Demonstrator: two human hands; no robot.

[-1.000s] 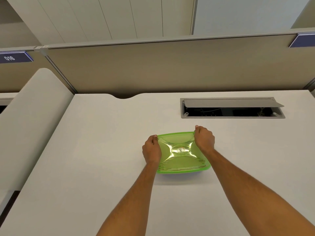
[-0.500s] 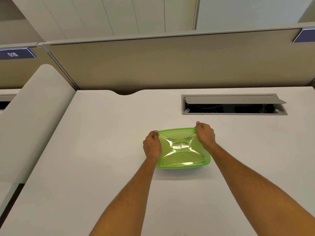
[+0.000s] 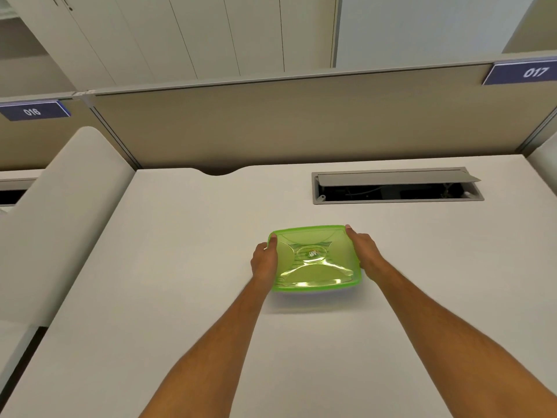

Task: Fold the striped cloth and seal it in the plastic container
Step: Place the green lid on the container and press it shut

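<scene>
Striped cloth [image 3: 310,262] seems to lie under the green lid [image 3: 316,268]. Left hand [image 3: 264,262] and right hand [image 3: 364,254] grip the container's sides on the desk [image 3: 180,297], sealing; next, press the rim all round.

A single wide-angle head view looks forward and down from above the near edge of the white surface [image 3: 187,267], with both forearms reaching in from the bottom, the far partition [image 3: 271,125] ahead and cabinets [image 3: 180,31] beyond it.

White desk [image 3: 180,267], beige partition [image 3: 271,122], pale cabinets [image 3: 180,31]
</scene>
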